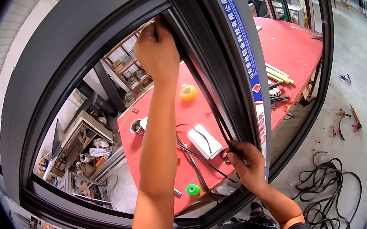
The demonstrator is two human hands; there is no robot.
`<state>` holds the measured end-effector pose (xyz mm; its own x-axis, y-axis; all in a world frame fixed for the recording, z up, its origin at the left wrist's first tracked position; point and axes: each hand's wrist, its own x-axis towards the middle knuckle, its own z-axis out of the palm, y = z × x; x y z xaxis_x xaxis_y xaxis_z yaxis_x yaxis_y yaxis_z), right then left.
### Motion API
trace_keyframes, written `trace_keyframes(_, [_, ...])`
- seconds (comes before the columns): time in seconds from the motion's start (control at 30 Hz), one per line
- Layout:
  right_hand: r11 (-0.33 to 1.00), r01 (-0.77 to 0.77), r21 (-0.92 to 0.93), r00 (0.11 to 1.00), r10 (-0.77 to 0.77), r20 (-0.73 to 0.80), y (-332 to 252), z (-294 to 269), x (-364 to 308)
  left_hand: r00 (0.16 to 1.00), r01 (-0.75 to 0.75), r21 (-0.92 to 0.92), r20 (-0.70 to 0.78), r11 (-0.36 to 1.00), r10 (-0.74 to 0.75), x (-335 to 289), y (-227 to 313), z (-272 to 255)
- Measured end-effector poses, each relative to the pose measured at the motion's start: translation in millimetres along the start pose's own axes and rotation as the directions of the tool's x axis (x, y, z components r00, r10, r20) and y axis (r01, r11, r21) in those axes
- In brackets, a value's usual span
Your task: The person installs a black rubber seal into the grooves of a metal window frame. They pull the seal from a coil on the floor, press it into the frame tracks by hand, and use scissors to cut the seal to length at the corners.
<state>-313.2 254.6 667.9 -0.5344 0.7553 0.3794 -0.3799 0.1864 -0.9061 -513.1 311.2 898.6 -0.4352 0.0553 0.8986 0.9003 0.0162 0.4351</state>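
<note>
A dark grey window frame (44, 49) stands upright in front of me, with black grooves around its opening. My left hand (156, 45) reaches up to the upper right corner of that opening, its fingers curled and pressed at the corner where a black rubber strip (222, 130) starts. The fingertips there are partly hidden. Down along the frame's upright bar, the strip hangs to my right hand (248, 163), which pinches it between thumb and fingers near the bar's lower part.
Through the frame shows a red-topped table (147, 114) with a white box (204, 141), a yellow tape roll (187, 92), a green roll (193, 189) and a cup (136, 127). Tangled black strip (323, 189) lies on the floor at right, near orange-handled tools (355, 120). Cluttered shelving (83, 144) stands left.
</note>
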Motion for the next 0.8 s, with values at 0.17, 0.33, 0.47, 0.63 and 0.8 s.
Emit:
trace_keyframes(0.17, [0.995, 0.092, -0.025, 0.994, -0.094, -0.057, 0, 7, 8, 0.998, 0.067, 0.002, -0.019, 0.998, -0.067, 1, 4, 3])
trace_keyframes(0.33, [0.996, 0.080, -0.032, 0.994, -0.083, -0.076, 6, 7, 12, 0.994, 0.096, -0.140, -0.038, 0.985, -0.103, 7, -4, 12])
trace_keyframes(0.47, [1.000, 0.013, 0.024, 0.994, -0.011, -0.106, 7, 5, 14, 0.991, 0.103, -0.130, -0.067, 0.986, -0.113, 11, -5, 20])
trace_keyframes(0.63, [1.000, -0.005, -0.004, 0.996, 0.004, -0.091, 5, 5, 15, 0.982, 0.056, -0.349, -0.151, 0.935, -0.115, 24, -18, 31])
trace_keyframes(0.8, [0.996, 0.028, -0.079, 0.998, -0.033, -0.061, 14, 2, 16, 0.922, 0.375, -0.360, 0.237, 0.854, -0.306, 8, -3, 2])
